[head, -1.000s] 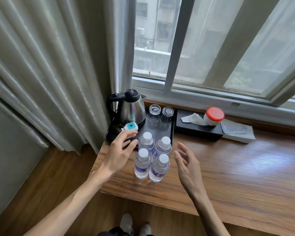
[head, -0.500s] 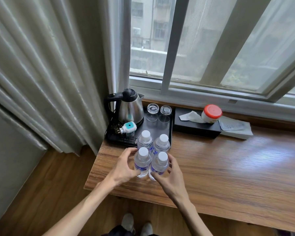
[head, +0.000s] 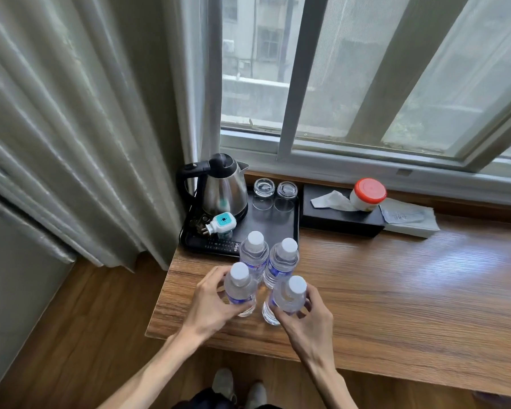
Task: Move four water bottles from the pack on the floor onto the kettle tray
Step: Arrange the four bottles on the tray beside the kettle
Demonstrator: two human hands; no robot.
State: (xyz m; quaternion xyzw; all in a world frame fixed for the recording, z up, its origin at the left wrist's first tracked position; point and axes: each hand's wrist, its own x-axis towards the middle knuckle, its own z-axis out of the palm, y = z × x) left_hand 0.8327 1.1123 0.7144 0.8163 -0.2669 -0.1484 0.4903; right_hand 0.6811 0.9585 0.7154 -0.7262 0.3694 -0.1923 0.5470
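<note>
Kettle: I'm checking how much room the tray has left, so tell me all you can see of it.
The kettle is brushed steel with a black lid, handle and base. It stands upright, lid shut, at the back left of the black tray, handle towards the curtain. A white and teal plug lies before it; neither hand touches it.

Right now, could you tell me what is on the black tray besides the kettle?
On the tray: kettle, two upturned glasses, a white-and-teal plug and a remote. The rear bottles hide its front edge.

Bright daylight comes in through the window [head: 366, 84]. The wooden desk [head: 425, 276] shines with white glare. The picture's edges bend, and everything looks a little soft.
</note>
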